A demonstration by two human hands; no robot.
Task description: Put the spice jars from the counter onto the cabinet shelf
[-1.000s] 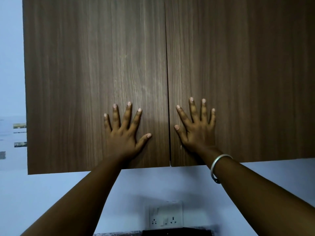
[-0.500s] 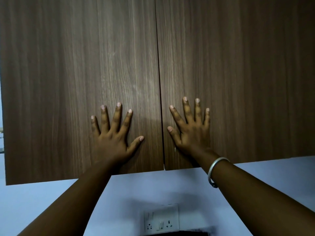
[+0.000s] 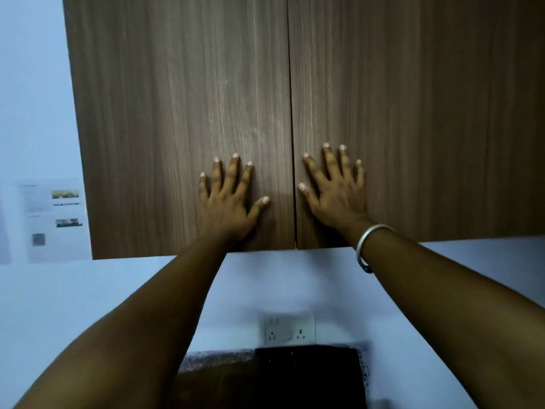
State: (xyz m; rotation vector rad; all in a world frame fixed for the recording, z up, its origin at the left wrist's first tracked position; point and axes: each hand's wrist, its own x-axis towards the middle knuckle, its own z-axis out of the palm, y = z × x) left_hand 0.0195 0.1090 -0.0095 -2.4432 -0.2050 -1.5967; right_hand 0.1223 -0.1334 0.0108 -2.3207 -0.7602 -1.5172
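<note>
Filling most of the frame from nine o'clock round through twelve to three, the wall cabinet [image 3: 295, 113] shows two closed wood-grain doors, the left door [image 3: 177, 128] and the right door [image 3: 413, 119] meeting at a thin vertical seam near the centre. Behind and below it the pale wall [image 3: 88, 305] runs to the frame edges. At six o'clock a dark slab of counter [image 3: 295, 376] lies with a speckled edge, too dim to read further; no spice jars show on it, and the shelf is hidden behind the doors. A printed paper sheet [image 3: 53, 219] hangs on the wall at nine o'clock, its text blurred. The left hand [image 3: 230, 202] lies flat on the left door, fingers spread, holding nothing; the right hand [image 3: 333, 190] lies flat on the right door the same way, empty, both just beside the seam. A white twin socket plate [image 3: 289, 330] sits on the wall toward six. A silver bangle [image 3: 367, 246] circles the right wrist.
</note>
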